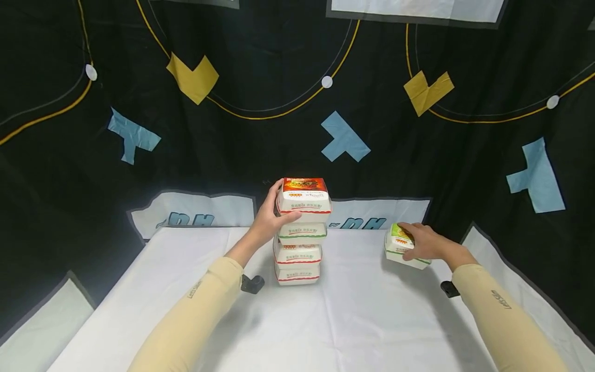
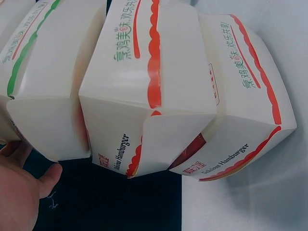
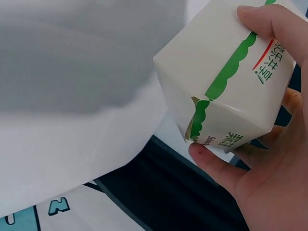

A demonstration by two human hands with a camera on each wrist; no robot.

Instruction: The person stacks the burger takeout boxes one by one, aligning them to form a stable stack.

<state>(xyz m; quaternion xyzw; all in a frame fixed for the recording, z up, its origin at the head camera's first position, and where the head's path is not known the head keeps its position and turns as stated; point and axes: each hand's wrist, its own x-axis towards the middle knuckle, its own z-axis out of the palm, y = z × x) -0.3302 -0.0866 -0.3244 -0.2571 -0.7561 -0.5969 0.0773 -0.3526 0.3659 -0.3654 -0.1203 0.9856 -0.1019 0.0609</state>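
A stack of white cardboard burger boxes rises from the table in the head view. On top sits a burger box with a red picture lid [image 1: 304, 195], its left side gripped by my left hand [image 1: 267, 221], thumb across the front. Beneath it comes a green-banded box [image 1: 303, 234], then two red-banded boxes [image 1: 297, 255]. In the left wrist view the lower boxes fill most of the frame, with the thumb [image 2: 49, 180] at lower left. Off to the right, my right hand [image 1: 424, 242] grips a green-lidded burger box [image 1: 394, 249], thumb and fingers on opposite sides.
White cloth covers the table [image 1: 353, 310]. Behind it hangs a black curtain [image 1: 260, 150] with blue and gold patches and a white lettered strip [image 1: 209, 206] along the table's far edge. Dark wrist cameras [image 1: 252, 284] sit at both wrists.
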